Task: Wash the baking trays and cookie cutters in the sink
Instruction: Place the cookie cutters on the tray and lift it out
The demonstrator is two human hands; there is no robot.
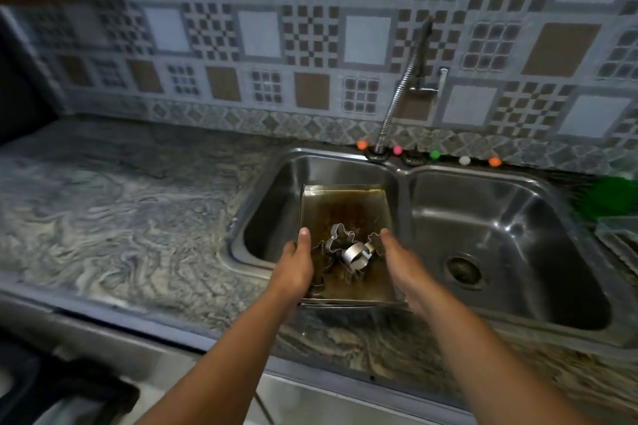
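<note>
A stained, greasy metal baking tray [341, 203] is held over the left basin of a double steel sink [400, 176]. Several shiny metal cookie cutters [348, 248] lie piled at the near end of the tray. My left hand [295, 266] grips the tray's left edge, thumb on top. My right hand [402, 262] holds the tray's right edge, thumb along the rim. The tray's near corners are hidden under my hands.
A flexible spring faucet [397, 103] rises behind the sink divider. Small coloured balls [434, 154] line the sink's back rim. The right basin has a drain [463, 269]. A green object [614, 197] sits at far right. Marbled countertop [121, 203] stretches left.
</note>
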